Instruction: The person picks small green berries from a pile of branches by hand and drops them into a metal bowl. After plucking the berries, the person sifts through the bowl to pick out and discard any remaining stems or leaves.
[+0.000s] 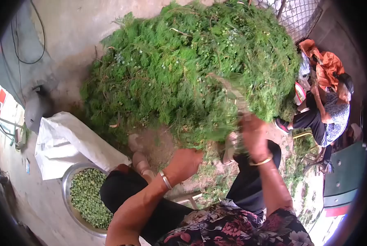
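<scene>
A large heap of green leafy branches point(183, 69) covers the ground in front of me. My right hand point(254, 137), blurred by motion, grips the stem of a green branch point(232, 96) at the heap's near edge. Lower and to the left, my left hand point(185, 164) is closed above the ground between my knees; what it holds, if anything, is too small to make out. Beside my left knee stands a metal basin point(66, 197) filled with small green pods or berries point(89, 197).
A white sack point(64, 141) lies at the left, beyond the basin. Another person point(335, 117) sits at the right edge of the heap, near an orange bag point(329, 65). Wire mesh point(294, 14) stands behind the heap. Loose green scraps litter the ground.
</scene>
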`<state>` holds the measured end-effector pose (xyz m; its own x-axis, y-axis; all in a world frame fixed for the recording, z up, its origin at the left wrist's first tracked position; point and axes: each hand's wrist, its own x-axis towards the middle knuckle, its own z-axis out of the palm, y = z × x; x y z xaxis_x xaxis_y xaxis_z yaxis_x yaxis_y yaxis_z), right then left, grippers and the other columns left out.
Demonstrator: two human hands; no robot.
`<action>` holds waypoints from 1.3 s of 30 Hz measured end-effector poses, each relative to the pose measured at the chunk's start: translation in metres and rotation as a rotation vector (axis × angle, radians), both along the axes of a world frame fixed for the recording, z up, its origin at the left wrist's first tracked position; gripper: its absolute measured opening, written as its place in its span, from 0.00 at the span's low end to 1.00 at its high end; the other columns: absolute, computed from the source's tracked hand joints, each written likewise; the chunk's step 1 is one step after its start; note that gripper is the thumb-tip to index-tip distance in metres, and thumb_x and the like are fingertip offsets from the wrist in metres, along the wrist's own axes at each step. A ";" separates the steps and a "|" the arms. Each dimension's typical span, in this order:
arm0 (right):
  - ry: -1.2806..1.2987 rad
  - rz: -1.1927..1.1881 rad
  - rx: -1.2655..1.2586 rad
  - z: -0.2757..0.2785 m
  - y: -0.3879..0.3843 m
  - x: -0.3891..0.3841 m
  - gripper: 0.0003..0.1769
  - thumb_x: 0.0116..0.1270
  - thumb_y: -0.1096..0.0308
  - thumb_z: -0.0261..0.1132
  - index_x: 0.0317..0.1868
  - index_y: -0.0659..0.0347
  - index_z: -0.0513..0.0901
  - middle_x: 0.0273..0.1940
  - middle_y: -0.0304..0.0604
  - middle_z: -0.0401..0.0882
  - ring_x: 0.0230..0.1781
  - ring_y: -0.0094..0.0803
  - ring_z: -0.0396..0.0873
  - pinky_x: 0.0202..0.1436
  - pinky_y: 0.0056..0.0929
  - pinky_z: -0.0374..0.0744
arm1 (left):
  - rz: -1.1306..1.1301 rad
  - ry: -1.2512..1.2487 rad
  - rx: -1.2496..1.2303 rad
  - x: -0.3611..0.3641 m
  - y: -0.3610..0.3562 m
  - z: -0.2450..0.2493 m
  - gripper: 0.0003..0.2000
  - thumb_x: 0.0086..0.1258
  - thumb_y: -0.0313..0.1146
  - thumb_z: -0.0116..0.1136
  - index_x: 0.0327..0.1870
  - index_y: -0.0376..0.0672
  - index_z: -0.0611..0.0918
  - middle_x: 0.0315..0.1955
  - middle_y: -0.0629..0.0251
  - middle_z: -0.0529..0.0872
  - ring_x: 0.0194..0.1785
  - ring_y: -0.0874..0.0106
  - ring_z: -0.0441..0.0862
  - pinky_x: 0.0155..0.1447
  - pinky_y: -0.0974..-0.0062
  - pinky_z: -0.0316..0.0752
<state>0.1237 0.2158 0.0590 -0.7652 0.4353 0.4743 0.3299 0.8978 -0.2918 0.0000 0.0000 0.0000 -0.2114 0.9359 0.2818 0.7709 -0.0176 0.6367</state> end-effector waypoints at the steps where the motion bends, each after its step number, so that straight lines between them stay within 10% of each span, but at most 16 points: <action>1: 0.236 -0.102 -0.172 -0.018 0.044 0.030 0.08 0.69 0.74 0.55 0.37 0.65 0.81 0.25 0.39 0.81 0.20 0.21 0.73 0.22 0.22 0.71 | 0.021 0.052 -0.047 0.000 0.002 -0.007 0.04 0.56 0.28 0.56 0.28 0.39 0.74 0.25 0.54 0.79 0.27 0.51 0.79 0.32 0.57 0.74; 3: 0.384 -0.180 -0.222 0.003 0.093 0.097 0.07 0.67 0.74 0.56 0.38 0.66 0.80 0.21 0.41 0.78 0.17 0.24 0.71 0.20 0.26 0.69 | 0.037 0.142 -0.116 -0.005 -0.002 -0.001 0.05 0.56 0.29 0.56 0.27 0.39 0.74 0.25 0.53 0.79 0.27 0.51 0.78 0.32 0.57 0.74; 4: -0.081 -0.366 0.268 0.049 0.076 0.114 0.08 0.67 0.73 0.55 0.36 0.67 0.80 0.21 0.44 0.77 0.17 0.24 0.71 0.20 0.26 0.68 | 0.048 0.136 -0.095 -0.008 0.002 0.000 0.05 0.56 0.29 0.56 0.27 0.38 0.74 0.24 0.53 0.79 0.27 0.51 0.78 0.32 0.57 0.74; 5: -0.052 -0.628 -0.134 0.074 0.063 0.130 0.08 0.65 0.74 0.53 0.34 0.68 0.79 0.21 0.50 0.76 0.18 0.32 0.73 0.22 0.32 0.70 | 0.059 0.127 -0.076 -0.009 0.005 0.001 0.05 0.56 0.29 0.56 0.27 0.38 0.74 0.24 0.52 0.79 0.27 0.51 0.78 0.32 0.57 0.74; 7: -0.446 -0.725 0.074 0.057 0.087 0.217 0.12 0.57 0.75 0.56 0.42 0.64 0.78 0.35 0.57 0.77 0.37 0.53 0.75 0.40 0.46 0.73 | 0.081 0.109 -0.089 -0.010 0.005 0.006 0.06 0.55 0.29 0.56 0.28 0.38 0.74 0.24 0.53 0.79 0.27 0.51 0.78 0.32 0.56 0.73; 10: -0.992 -0.880 -0.133 0.022 0.092 0.311 0.20 0.49 0.67 0.67 0.44 0.63 0.78 0.41 0.56 0.76 0.44 0.54 0.74 0.47 0.47 0.73 | 0.065 0.128 -0.187 -0.015 0.001 0.000 0.07 0.54 0.30 0.58 0.29 0.38 0.75 0.26 0.52 0.79 0.28 0.50 0.78 0.33 0.56 0.74; 15: -0.337 -0.625 0.118 -0.002 0.072 0.295 0.11 0.52 0.68 0.64 0.33 0.67 0.79 0.36 0.55 0.79 0.35 0.56 0.77 0.40 0.48 0.74 | -0.002 0.241 -0.372 -0.010 0.004 -0.017 0.10 0.54 0.32 0.60 0.34 0.37 0.76 0.31 0.47 0.79 0.34 0.49 0.79 0.39 0.55 0.74; 22: -0.098 -0.314 -0.309 0.042 0.062 0.097 0.11 0.54 0.69 0.64 0.36 0.68 0.79 0.31 0.61 0.80 0.34 0.55 0.80 0.37 0.44 0.77 | 0.036 0.117 -0.612 -0.016 0.011 -0.044 0.14 0.53 0.33 0.61 0.37 0.34 0.76 0.36 0.42 0.78 0.42 0.46 0.78 0.47 0.53 0.73; 33: -0.485 0.225 -0.334 0.010 0.036 -0.033 0.13 0.53 0.70 0.66 0.39 0.66 0.77 0.28 0.57 0.79 0.31 0.58 0.78 0.36 0.49 0.76 | 0.150 0.081 -0.840 -0.138 0.035 -0.070 0.14 0.56 0.33 0.57 0.38 0.30 0.79 0.39 0.40 0.81 0.47 0.44 0.78 0.51 0.53 0.73; 39: -0.568 0.218 -0.334 -0.008 0.030 -0.045 0.15 0.52 0.67 0.69 0.38 0.64 0.77 0.25 0.58 0.76 0.28 0.58 0.77 0.33 0.51 0.75 | 0.534 0.012 -0.516 -0.209 0.061 -0.128 0.27 0.52 0.39 0.65 0.49 0.28 0.74 0.46 0.37 0.76 0.50 0.43 0.74 0.52 0.54 0.71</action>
